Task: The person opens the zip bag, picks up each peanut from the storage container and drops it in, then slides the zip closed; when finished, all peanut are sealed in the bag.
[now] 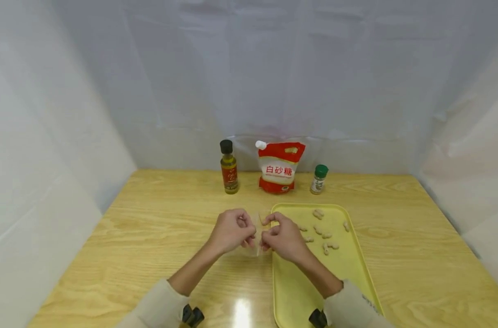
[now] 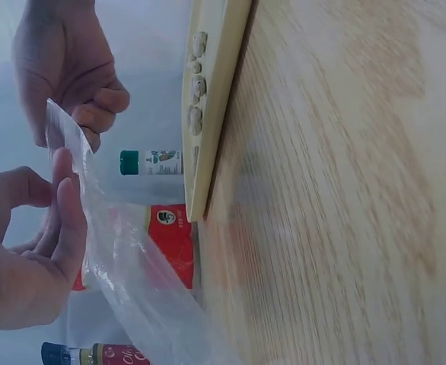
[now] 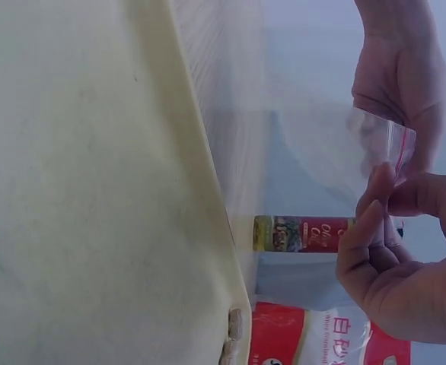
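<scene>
A clear plastic zip bag (image 2: 124,266) hangs between my two hands, its top strip showing a red line in the right wrist view. My left hand (image 1: 234,229) pinches one side of the bag's top edge between thumb and fingers. On the other side, my right hand (image 1: 284,237) pinches the same edge, with its fingertips curled. The bag looks flat, and no contents show in it. Below and beside the right hand lies a yellow tray (image 1: 279,287) with several unshelled peanuts (image 1: 318,230) scattered over its far half.
Along the back of the wooden table (image 1: 171,214) stand an olive oil bottle (image 1: 230,175), a red and white sugar pouch (image 1: 278,168) and a small green-capped shaker jar (image 1: 318,180). White sheeting (image 1: 273,82) encloses the back and both sides.
</scene>
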### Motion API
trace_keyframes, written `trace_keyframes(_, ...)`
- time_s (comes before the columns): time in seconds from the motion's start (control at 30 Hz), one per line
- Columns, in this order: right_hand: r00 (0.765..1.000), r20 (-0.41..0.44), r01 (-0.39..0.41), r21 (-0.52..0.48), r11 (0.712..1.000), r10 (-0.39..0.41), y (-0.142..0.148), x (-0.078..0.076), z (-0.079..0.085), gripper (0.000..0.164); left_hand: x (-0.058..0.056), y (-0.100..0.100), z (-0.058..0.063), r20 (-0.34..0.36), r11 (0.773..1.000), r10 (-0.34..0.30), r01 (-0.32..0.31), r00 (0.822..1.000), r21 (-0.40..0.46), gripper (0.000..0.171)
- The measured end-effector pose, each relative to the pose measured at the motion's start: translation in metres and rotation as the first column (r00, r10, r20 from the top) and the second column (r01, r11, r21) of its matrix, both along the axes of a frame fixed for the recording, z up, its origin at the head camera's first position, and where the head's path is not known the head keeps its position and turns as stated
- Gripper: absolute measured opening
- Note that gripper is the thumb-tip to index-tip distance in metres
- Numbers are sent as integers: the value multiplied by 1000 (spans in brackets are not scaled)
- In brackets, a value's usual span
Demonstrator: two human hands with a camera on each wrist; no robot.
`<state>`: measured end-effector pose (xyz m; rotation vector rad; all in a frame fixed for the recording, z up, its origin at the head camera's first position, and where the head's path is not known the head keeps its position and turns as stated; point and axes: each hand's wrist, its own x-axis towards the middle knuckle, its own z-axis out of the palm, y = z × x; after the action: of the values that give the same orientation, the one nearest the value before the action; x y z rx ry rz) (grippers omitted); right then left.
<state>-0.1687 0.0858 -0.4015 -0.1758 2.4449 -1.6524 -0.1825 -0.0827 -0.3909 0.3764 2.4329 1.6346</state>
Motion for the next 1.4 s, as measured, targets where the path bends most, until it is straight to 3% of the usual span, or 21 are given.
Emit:
trace_keyframes(0.1,999,-40,5,18,1000,-4,0,1,2,20,0,-1,-3,-94,999,-20,15,995,-47,12)
trace_keyframes(0.2,994,-108,24,79,997,-15,0,3,3,21,1,-1,-4,-230,989,-93,64,969,-131,11)
trace_keyframes(0.4,983,-181,58,191,980,-23,4,4,2,17,3,-2,-1,-428,949,-215,84,878,-305,19)
trace_keyframes(0.53,984,-177,43,243,969,0,8,5,3,13,1,-4,-2,-530,930,-269,75,804,-360,16)
trace_keyframes(0.77,982,-170,-32,291,956,85,19,5,5,28,-2,-9,-5,-625,925,-337,123,704,-359,5)
trace_keyframes(0.8,981,-166,-45,295,954,98,22,4,5,30,-2,-10,-6,-634,920,-352,131,689,-369,7)
trace_keyframes(0.87,981,-153,-65,305,950,117,26,3,5,33,-2,-11,-5,-636,911,-375,139,674,-389,18)
trace_keyframes(0.97,980,-137,-95,314,945,144,30,1,4,38,0,-13,-5,-611,890,-402,134,682,-436,36)
trace_keyframes(1.17,975,-143,-122,301,946,171,32,0,4,45,2,-11,-4,-496,858,-434,179,752,-481,62)
trace_keyframes(1.27,972,-163,-115,288,951,167,32,0,4,45,3,-10,-5,-460,859,-422,182,781,-478,63)
trace_keyframes(1.4,973,-163,-113,271,956,161,32,0,5,46,2,-10,-8,-443,880,-380,170,812,-443,70)
